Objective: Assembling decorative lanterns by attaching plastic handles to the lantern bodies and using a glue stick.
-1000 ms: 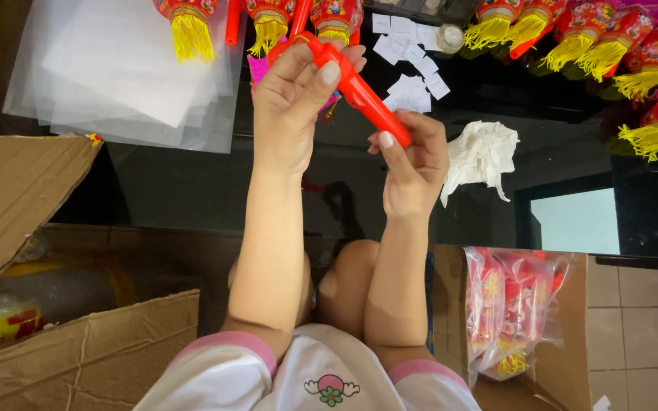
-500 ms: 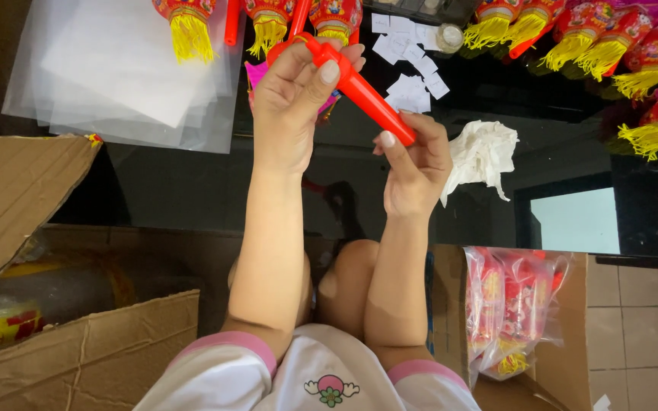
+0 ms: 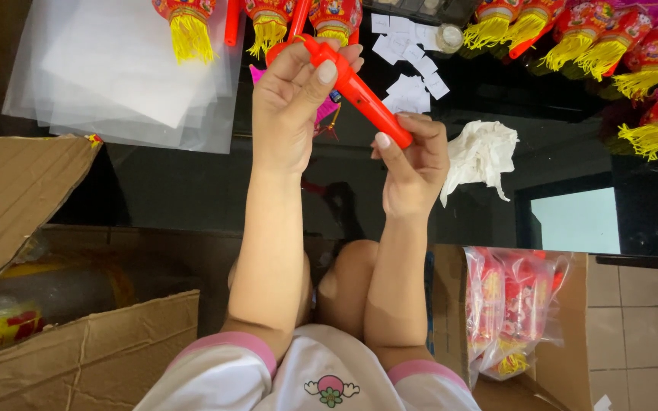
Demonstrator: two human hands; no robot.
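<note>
Left grip (image 3: 292, 99): fingers and thumb pinch the upper end of a red plastic stick (image 3: 356, 90), thumb laid along its top. Right grip (image 3: 413, 156): fingertips pinch the lower end of the same stick, thumb tip against its end. Stick is held slanted in the air between both hands, above the dark glossy bench (image 3: 192, 183), clear of its surface.

Surroundings on the bench:
- Stack of clear plastic sheets (image 3: 123, 68) to the left of the left hand, well apart from it.
- Row of red lanterns with yellow tassels (image 3: 184, 19) along the far edge, directly beyond the stick; further red lanterns (image 3: 649, 68) spread at the far right.
- Small white paper slips (image 3: 409, 53) scattered just behind the stick, partly hidden by the hands.
- Small clear jar (image 3: 449, 36) beside the slips.
- Crumpled white tissue (image 3: 481, 152) just right of the right hand, not touching it.
- Pink item under the left hand, mostly covered; kind cannot be told.

Below the bench edge:
- Open cardboard box (image 3: 62, 228) at the left, flaps raised, yellow and red packed goods inside.
- Clear bag of red lanterns (image 3: 515, 312) at the right, lying on brown cardboard.
- Person's knees sit between the forearms, beneath the bench
</note>
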